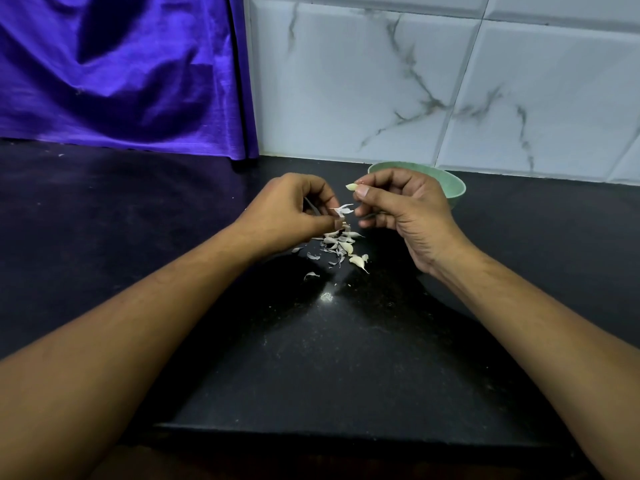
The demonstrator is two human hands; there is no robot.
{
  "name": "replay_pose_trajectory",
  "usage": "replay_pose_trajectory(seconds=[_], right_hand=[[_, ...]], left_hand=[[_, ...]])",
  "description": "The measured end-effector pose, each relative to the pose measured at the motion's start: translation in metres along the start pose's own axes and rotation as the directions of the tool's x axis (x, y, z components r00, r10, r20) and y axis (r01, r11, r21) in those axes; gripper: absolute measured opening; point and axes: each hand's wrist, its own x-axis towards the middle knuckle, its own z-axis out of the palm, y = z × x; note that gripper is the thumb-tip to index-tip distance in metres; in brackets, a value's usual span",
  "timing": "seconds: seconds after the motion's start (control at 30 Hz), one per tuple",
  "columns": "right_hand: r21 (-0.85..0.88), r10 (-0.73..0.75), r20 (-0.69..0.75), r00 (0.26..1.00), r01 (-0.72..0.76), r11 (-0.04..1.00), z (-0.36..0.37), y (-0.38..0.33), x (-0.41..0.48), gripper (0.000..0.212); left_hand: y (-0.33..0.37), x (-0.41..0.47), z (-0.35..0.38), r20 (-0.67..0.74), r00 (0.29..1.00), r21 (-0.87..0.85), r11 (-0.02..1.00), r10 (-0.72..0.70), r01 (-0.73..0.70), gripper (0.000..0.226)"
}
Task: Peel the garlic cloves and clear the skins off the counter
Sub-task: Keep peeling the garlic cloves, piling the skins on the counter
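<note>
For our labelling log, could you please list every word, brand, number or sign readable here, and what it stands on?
No text can be read anywhere in this view.
Green bowl: plain, no mark shows.
Purple cloth, wall tiles, black counter: only folds, grey veins and specks.
Garlic clove pinched by the right hand and skin pinched by the left hand: nothing printed.

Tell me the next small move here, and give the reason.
Probably the right hand drops its clove into the green bowl: the clove looks bare, the bowl sits just behind that hand, and the left hand holds the torn skin apart from it.
</note>
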Motion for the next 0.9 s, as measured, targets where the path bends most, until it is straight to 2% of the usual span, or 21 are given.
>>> replay_pose_trajectory(seconds=[0.23,0.47,0.57,0.67,0.8,0.9], right_hand=[[-0.021,-0.01,-0.002,1.0,0.01,1.0,0.0001,-0.0012,-0.0009,0.007],[-0.041,-0.012,-0.002,1.0,0.012,0.999,-0.0006,-0.0016,-0.0008,0.006],[-0.046,-0.016,0.002,1.0,0.016,0.999,-0.0004,-0.0012,-0.001,0.007],[-0.044,-0.019,0.002,1.0,0.019,0.999,-0.0005,-0.0011,-0.0008,0.006],[-0.077,-0.03,0.033,0.999,0.032,0.997,0.0,-0.0002,-0.0008,0.007],[-0.132,-0.04,0.067,0.997,0.049,0.99,0.0019,0.0028,-0.0013,0.011]], left_hand=[[0.0019,-0.0023,-0.0016,-0.013,0.999,0.069,0.997,0.045,-0.044,0.018],[0.0008,-0.0017,-0.0034,-0.04,0.998,0.093,0.994,0.056,-0.052,0.039],[0.001,-0.001,-0.0044,-0.045,0.998,0.113,0.992,0.052,-0.047,0.038],[-0.0007,0.0001,-0.0049,-0.038,0.998,0.054,0.998,0.043,-0.041,0.028],[-0.0005,0.0004,-0.0006,-0.031,1.0,-0.167,0.986,0.002,-0.008,0.025],[-0.0019,0.0025,0.0017,-0.022,1.0,-0.22,0.976,-0.005,0.0,0.021]])
